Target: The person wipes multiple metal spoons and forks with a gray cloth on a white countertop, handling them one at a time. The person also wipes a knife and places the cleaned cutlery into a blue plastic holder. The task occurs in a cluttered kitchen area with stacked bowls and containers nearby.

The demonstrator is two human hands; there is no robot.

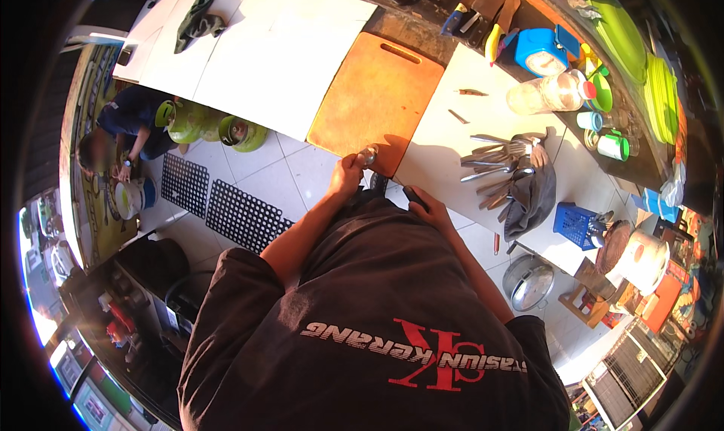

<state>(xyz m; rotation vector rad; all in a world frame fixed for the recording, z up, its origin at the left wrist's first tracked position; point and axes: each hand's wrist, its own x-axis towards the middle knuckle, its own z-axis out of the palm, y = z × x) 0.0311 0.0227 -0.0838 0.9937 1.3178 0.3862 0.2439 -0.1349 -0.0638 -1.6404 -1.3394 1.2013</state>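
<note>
My left hand (pixel 347 175) grips a small shiny rounded metal piece (pixel 369 155), perhaps the bowl of a spoon. It is over the near edge of an orange-brown cutting board (pixel 373 97) with a handle slot. Lower and to the right, my right hand (pixel 434 209) is closed around a black object (pixel 416 198), too dark and partly hidden to name. To the right of it, a pile of metal spoons and forks (pixel 498 165) lies on the counter, partly on a dark cloth (pixel 530 202).
Near the board lie two small slim items (pixel 459 116). Farther right are a blue kitchen scale (pixel 542 52), a plastic bottle (pixel 548 93) and a blue basket (pixel 576 226). Green gas cylinders (pixel 243 134) stand on the floor left, where another person (pixel 133 117) crouches by a bucket (pixel 129 198).
</note>
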